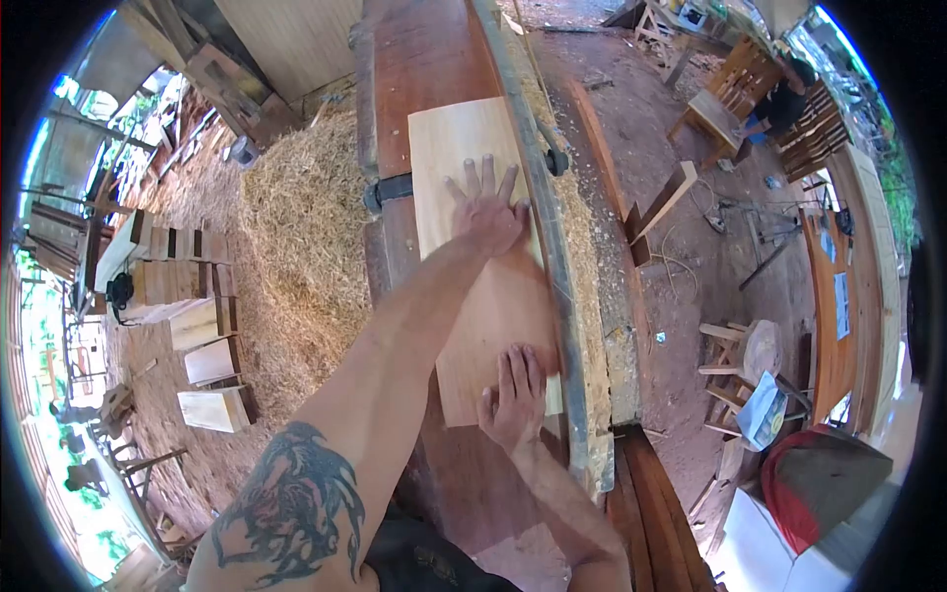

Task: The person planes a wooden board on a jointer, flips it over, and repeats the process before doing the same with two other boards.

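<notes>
A pale, wide wooden board (449, 316) lies flat on a reddish-brown machine bed, along a grey rail (547, 237) on its right side. Across the far part of the board my left hand (485, 212) is laid palm down with fingers spread, its arm tattooed. My right hand (515, 400) rests on the near right part, fingers stretched out side by side, thumb at the board's near edge. Beside the board on the left is a dark metal piece (395, 187) that crosses the edge of the bed.
Wood shavings (301, 197) are heaped left of the bed, with stacked wooden blocks (173, 286) farther left. At the right are a wooden stool (755, 350) and a long plank bench (868, 296). A person (789, 99) is beside wooden chairs at the upper right.
</notes>
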Action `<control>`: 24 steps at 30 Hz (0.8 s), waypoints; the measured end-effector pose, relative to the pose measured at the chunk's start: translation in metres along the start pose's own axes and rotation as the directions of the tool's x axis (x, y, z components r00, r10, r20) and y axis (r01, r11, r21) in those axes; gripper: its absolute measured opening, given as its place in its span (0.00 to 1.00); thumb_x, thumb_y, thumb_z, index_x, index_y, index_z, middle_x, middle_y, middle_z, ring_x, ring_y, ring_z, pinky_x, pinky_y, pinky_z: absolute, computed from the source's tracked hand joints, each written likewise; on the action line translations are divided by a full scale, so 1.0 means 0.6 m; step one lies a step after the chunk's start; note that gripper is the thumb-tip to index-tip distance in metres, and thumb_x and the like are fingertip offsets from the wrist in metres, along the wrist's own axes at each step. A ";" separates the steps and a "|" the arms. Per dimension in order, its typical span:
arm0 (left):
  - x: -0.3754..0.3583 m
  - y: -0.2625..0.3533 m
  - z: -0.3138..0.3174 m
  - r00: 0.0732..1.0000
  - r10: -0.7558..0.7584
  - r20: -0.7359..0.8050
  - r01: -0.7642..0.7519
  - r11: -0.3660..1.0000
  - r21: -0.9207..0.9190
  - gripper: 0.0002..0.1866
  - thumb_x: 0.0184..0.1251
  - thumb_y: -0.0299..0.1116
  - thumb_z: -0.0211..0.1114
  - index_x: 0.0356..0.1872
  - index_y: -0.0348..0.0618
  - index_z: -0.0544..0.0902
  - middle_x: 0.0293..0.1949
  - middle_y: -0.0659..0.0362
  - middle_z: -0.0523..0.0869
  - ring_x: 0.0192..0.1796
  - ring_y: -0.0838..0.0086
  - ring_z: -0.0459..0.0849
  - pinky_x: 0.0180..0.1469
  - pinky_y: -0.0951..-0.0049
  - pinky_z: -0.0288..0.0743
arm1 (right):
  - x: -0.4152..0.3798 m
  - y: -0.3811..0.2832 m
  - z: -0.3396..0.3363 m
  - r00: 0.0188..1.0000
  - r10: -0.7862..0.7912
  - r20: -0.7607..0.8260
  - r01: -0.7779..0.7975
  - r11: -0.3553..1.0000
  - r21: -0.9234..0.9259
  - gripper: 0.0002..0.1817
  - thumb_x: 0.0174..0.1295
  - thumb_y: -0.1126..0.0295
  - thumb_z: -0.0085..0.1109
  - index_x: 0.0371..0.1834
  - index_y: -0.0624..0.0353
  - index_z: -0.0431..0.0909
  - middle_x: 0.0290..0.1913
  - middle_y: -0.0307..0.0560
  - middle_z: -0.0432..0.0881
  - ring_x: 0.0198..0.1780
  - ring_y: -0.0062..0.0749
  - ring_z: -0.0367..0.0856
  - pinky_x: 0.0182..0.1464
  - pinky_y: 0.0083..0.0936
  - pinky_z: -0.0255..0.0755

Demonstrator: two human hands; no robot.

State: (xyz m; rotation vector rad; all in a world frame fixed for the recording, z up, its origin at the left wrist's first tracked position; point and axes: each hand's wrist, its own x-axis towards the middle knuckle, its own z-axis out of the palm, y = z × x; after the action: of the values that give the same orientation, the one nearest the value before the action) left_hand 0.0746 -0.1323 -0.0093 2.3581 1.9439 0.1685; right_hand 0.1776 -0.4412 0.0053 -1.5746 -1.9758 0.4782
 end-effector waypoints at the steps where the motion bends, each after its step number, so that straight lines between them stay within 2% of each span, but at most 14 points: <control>1: 0.010 -0.006 0.004 1.000 0.005 -0.017 -0.005 1.000 -0.005 0.37 0.86 0.59 0.45 0.89 0.58 0.59 0.90 0.44 0.50 0.89 0.36 0.45 0.82 0.16 0.33 | 0.014 0.000 0.002 1.000 0.001 -0.007 -0.001 1.000 -0.017 0.33 0.68 0.63 0.56 0.73 0.74 0.73 0.78 0.69 0.71 0.80 0.69 0.66 0.81 0.63 0.60; 4: 0.047 -0.022 0.020 0.997 0.003 -0.076 0.000 0.999 0.039 0.37 0.86 0.59 0.43 0.89 0.59 0.59 0.90 0.46 0.51 0.90 0.37 0.46 0.82 0.17 0.34 | 0.056 0.002 0.016 1.000 0.009 -0.026 -0.011 0.998 -0.057 0.33 0.68 0.64 0.56 0.73 0.74 0.73 0.76 0.69 0.73 0.78 0.70 0.68 0.81 0.63 0.60; 7: 0.095 -0.036 0.019 0.999 -0.037 0.007 0.036 0.995 0.092 0.37 0.88 0.61 0.41 0.91 0.62 0.53 0.91 0.48 0.48 0.90 0.39 0.42 0.82 0.17 0.34 | 0.099 0.014 0.038 0.999 0.013 -0.047 -0.017 0.997 -0.081 0.33 0.69 0.63 0.56 0.74 0.74 0.73 0.77 0.69 0.72 0.79 0.69 0.67 0.81 0.63 0.59; 13: 0.188 -0.072 0.005 0.998 -0.050 0.043 0.045 0.994 0.100 0.37 0.86 0.61 0.41 0.90 0.63 0.55 0.91 0.49 0.48 0.90 0.40 0.43 0.81 0.16 0.38 | 0.197 0.025 0.066 0.995 -0.010 -0.095 -0.001 0.993 -0.117 0.32 0.71 0.62 0.56 0.73 0.74 0.74 0.78 0.68 0.72 0.80 0.66 0.68 0.82 0.62 0.59; 24: 0.336 -0.140 0.002 0.999 -0.028 -0.039 0.029 0.999 0.023 0.37 0.85 0.61 0.43 0.89 0.60 0.60 0.90 0.46 0.51 0.89 0.39 0.46 0.80 0.13 0.37 | 0.362 0.041 0.111 0.979 -0.074 -0.189 0.035 0.979 -0.200 0.34 0.65 0.63 0.61 0.73 0.71 0.77 0.75 0.65 0.77 0.77 0.65 0.74 0.79 0.59 0.66</control>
State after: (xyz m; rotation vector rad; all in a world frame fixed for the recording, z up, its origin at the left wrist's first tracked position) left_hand 0.0309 0.0814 -0.0150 2.3579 2.0065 0.1925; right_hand 0.1221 -0.2209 -0.0163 -1.6115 -1.9559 0.1031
